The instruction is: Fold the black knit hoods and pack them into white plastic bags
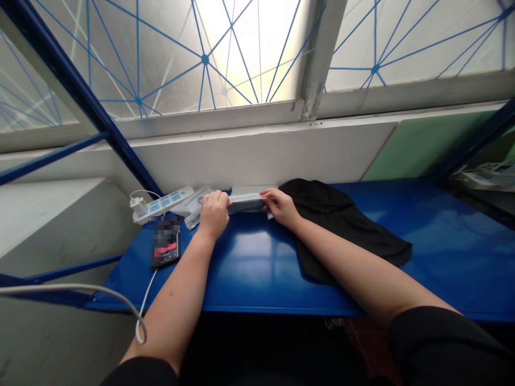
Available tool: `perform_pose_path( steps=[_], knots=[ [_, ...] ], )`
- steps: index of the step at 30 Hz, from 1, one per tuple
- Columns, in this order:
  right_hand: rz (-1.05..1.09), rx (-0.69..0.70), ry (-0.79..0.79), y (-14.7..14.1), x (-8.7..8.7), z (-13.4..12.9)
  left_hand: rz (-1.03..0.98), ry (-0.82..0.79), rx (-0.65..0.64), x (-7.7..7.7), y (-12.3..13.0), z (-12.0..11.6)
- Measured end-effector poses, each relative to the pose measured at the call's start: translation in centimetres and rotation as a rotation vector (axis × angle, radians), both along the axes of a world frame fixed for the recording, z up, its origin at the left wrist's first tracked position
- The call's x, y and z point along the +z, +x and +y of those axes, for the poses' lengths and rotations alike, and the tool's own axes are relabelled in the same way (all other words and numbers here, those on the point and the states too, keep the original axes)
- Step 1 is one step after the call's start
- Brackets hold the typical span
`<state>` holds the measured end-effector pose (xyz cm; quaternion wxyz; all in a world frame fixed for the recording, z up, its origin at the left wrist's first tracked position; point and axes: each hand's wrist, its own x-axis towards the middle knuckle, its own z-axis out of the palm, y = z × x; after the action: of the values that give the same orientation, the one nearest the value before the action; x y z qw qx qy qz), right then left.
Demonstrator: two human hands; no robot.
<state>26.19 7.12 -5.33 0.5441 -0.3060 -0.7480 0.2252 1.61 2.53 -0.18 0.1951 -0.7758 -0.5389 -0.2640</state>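
Note:
At the back of the blue table, both hands grip a pale grey-white folded plastic packet. My left hand is closed over its left end, knuckles up. The thumb and fingers of my right hand pinch the other end. Beside the left hand, a crumpled grey plastic bag with dark lettering pokes out; whether it joins the packet is hidden behind the fingers. Close to the right wrist lies a black cloth, spread flat with a few folds, partly under the forearm.
A white power strip with a plug and cable rests at the back left. In front of it, a phone is attached to a white cable. Blue metal bars frame the table, with a wall and windows behind.

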Motion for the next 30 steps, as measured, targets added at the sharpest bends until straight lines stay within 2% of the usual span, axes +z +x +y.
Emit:
perform_pose_path(
  steps=[5,7,11,13,15,18,21,23,25,30],
  knots=[
    [0.033,-0.054,0.031,0.1,0.1,0.2,-0.041,-0.024,-0.054,0.2,1.8,-1.2],
    [-0.006,-0.050,0.083,0.0,0.3,-0.1,0.001,-0.102,-0.068,0.0,2.7,-1.4],
    [-0.112,0.013,0.164,-0.3,0.6,-0.8,0.048,-0.276,0.014,-0.5,3.5,-1.5],
    [-0.145,-0.003,0.147,-0.4,0.6,-0.9,-0.015,-0.263,0.065,-0.2,3.2,-1.6],
    [-0.189,-0.051,0.122,-0.5,0.5,-0.8,-0.111,-0.184,0.141,0.5,2.5,-1.7],
    [-0.449,-0.127,0.104,-0.4,0.3,-0.6,-0.234,-0.043,0.322,1.2,1.4,-1.7],
    [-0.828,-0.201,0.055,-0.5,0.5,-0.8,-0.198,-0.063,0.466,0.5,1.2,-1.6],
    [-0.973,-0.222,0.012,-0.7,0.7,-1.0,-0.081,-0.166,0.460,-0.3,1.4,-1.4],
    [-1.015,-0.260,-0.024,-0.9,1.1,-1.3,0.007,-0.245,0.405,-1.0,1.6,-1.3],
    [-1.010,-0.403,-0.071,-0.9,1.6,-1.4,0.022,-0.198,0.318,-1.0,1.1,-0.8]
  ],
)
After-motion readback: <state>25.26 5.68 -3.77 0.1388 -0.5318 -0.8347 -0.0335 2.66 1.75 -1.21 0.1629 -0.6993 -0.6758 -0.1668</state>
